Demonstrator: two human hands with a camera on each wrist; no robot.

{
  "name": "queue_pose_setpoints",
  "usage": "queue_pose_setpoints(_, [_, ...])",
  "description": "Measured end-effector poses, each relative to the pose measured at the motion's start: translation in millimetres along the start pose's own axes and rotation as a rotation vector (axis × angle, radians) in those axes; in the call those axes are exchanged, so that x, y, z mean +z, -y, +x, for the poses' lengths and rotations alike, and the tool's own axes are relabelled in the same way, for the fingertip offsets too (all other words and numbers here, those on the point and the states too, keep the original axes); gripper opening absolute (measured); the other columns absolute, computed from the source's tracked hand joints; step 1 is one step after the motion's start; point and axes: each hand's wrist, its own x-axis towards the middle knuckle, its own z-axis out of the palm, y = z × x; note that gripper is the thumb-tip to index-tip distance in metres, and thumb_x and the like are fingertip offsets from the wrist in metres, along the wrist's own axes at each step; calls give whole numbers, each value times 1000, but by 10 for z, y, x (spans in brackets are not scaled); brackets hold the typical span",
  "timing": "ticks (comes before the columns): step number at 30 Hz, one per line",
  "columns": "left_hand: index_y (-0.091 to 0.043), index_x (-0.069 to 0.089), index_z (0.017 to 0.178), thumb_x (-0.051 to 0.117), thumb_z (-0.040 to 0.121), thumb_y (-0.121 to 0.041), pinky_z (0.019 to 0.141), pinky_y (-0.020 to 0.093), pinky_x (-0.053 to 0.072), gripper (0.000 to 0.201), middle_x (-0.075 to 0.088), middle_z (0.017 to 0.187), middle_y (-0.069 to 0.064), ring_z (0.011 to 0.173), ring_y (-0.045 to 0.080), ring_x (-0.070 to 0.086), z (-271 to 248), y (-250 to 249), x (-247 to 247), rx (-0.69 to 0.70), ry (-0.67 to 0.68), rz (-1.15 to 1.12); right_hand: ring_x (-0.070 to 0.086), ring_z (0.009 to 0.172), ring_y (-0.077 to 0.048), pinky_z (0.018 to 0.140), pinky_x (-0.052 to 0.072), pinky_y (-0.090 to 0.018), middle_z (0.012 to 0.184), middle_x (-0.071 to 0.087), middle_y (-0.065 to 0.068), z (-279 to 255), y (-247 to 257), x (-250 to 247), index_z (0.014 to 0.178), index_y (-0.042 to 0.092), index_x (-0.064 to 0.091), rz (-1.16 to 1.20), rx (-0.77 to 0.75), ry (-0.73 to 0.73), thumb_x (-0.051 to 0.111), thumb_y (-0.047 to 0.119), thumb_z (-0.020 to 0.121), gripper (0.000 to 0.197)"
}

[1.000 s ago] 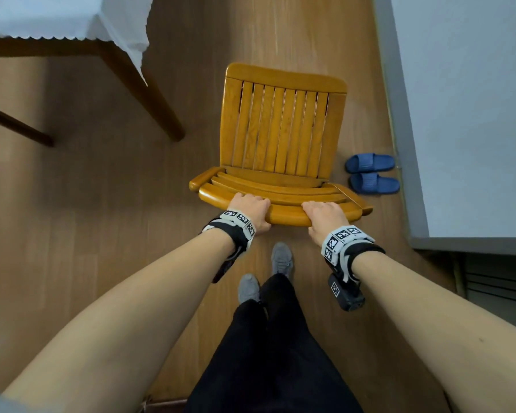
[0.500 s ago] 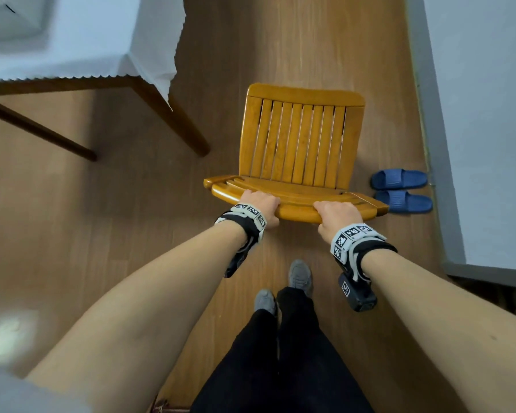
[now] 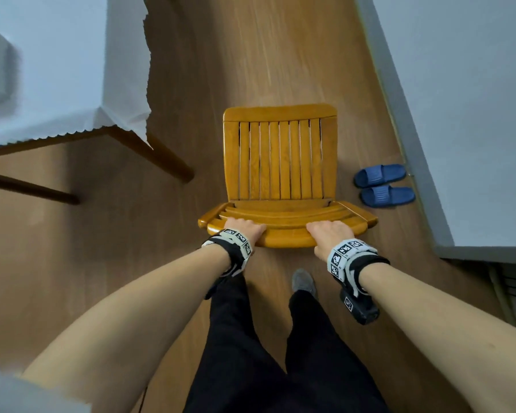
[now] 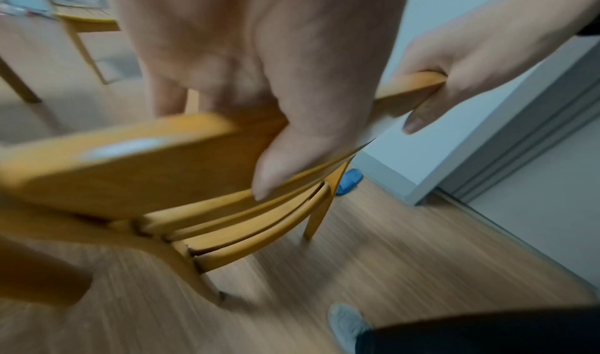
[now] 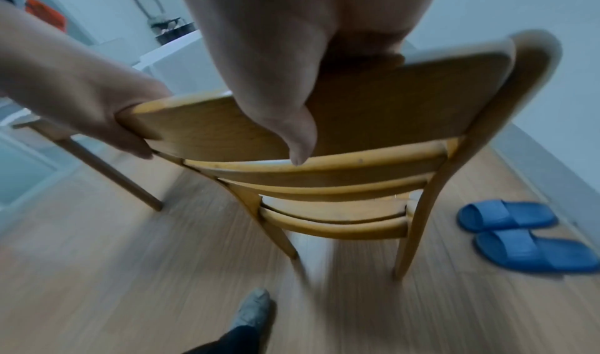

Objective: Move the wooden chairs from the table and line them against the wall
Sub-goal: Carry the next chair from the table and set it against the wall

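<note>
A yellow-brown wooden chair (image 3: pixel 280 162) with a slatted seat stands on the wood floor straight in front of me, its backrest nearest me. My left hand (image 3: pixel 245 229) grips the left part of the top rail, thumb on my side and fingers over the far side. My right hand (image 3: pixel 328 232) grips the right part of the same rail. The left wrist view shows my left hand (image 4: pixel 269 118) curled round the chair (image 4: pixel 136 169) rail. In the right wrist view my right hand (image 5: pixel 282 108) wraps the chair (image 5: pixel 373 133) rail, and the legs look blurred.
A table with a white cloth (image 3: pixel 57 73) and dark wooden legs stands at the left. A white wall (image 3: pixel 465 99) with a grey skirting runs along the right. A pair of blue slippers (image 3: pixel 383 184) lies beside the chair by the wall. My feet are just behind the chair.
The chair has turned square to me and sits closer to the wall side. The table now fills more of the upper left. Both hands keep their grip on the rail.
</note>
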Motion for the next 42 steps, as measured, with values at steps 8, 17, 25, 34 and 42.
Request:
queue_pose_setpoints(8, [-18,52,134,67,92,-26,93,40,47,45,59,131,9,120,30,58,52,553,-458,205,-16,160,58,125,-28,99,52,-41,142,59,-3,138,97,-539,147,28,48,65,143,102,56,16,97,51])
queue_pose_setpoints(17, [-24,63,114,70,87,-28,77,33,48,28,62,108,1,101,23,61,136,1012,-1549,288,-126,265,63,92,-26,77,55,-39,107,65,-1,457,-5,-1579,115,33,64,137,224,75,55,15,91,31])
queue_pose_setpoints(25, [-23,64,121,65,88,-18,78,34,50,33,65,116,2,108,27,63,510,1259,-2656,246,-128,373,64,106,-28,82,52,-36,119,64,-3,907,-390,-2430,134,29,61,221,252,-83,53,17,94,42])
queue_pose_setpoints(34, [-26,67,115,66,89,-17,81,36,54,27,66,110,0,103,25,64,1155,1453,-3359,236,-244,395,65,94,-28,80,54,-39,109,65,-5,1348,-782,-2806,121,23,64,328,332,-53,57,20,96,27])
queue_pose_setpoints(42, [-27,71,119,65,93,-20,86,37,55,27,69,110,0,102,25,66,2016,1668,-4481,307,-292,424,66,100,-28,80,50,-37,112,69,-6,1900,-1057,-3252,120,19,69,489,480,-135,63,35,96,29])
